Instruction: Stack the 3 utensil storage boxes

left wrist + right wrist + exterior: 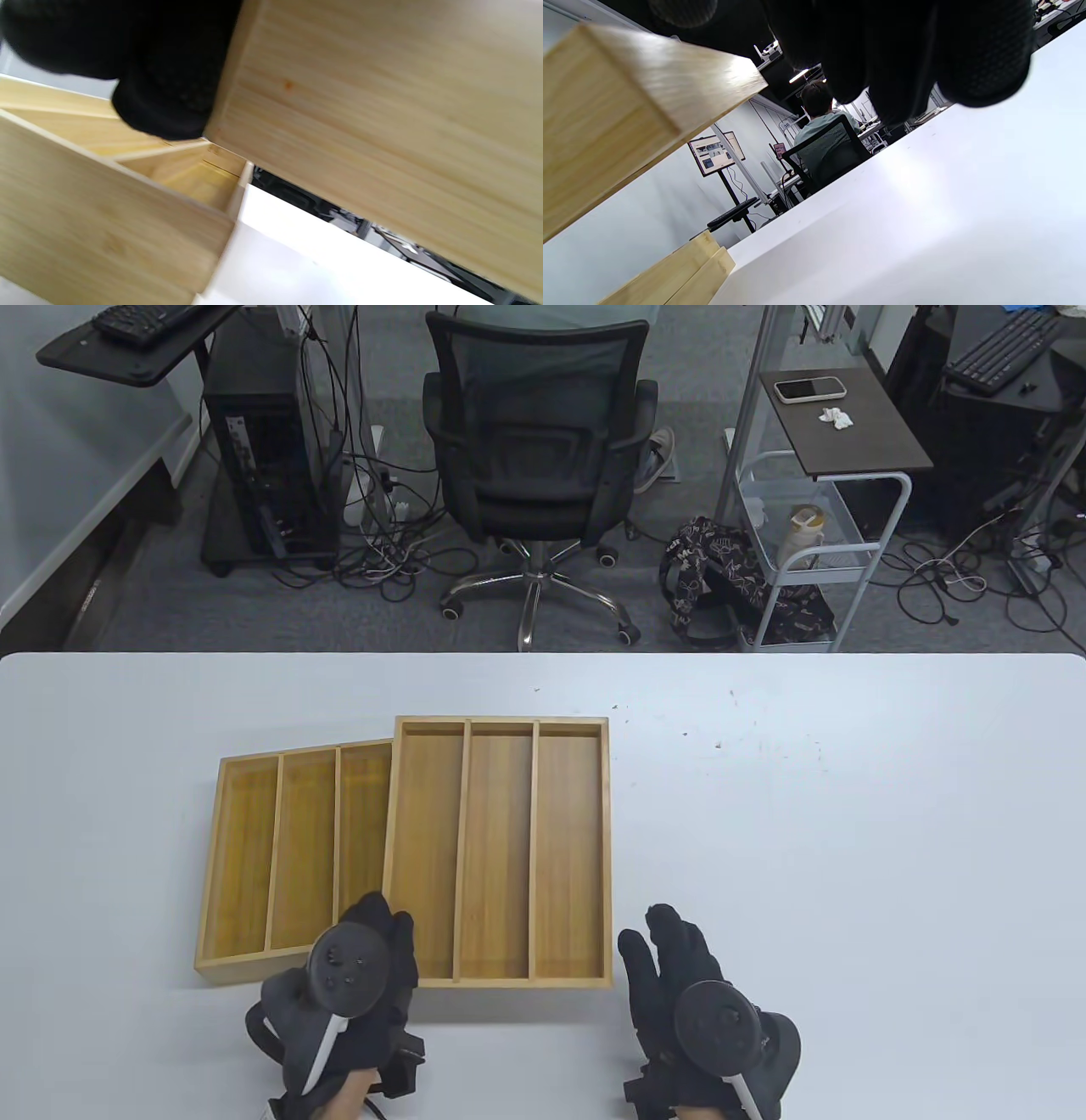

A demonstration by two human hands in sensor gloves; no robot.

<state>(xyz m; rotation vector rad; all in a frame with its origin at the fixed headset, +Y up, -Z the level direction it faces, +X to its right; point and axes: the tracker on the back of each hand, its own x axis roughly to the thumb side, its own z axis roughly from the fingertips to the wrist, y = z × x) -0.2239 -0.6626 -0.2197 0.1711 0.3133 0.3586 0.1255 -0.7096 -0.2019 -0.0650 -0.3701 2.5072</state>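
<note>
A wooden three-slot storage box (501, 848) is tilted up off the white table (848, 857) and overlaps the right side of another wooden box (280, 857). My left hand (382, 920) grips the raised box at its near left corner. In the left wrist view a gloved finger (169, 97) presses the raised box's side wall (382, 127), above the lower box (85, 220). The right wrist view shows the raised box (606, 127) and two stacked wooden layers (683, 275) beneath. My right hand (657, 942) is open beside the raised box's near right corner, apart from it.
Bare white table stretches to the right and behind the boxes. Past the far table edge stand an office chair (534, 458), a computer tower (263, 466) and a wire cart (814, 534).
</note>
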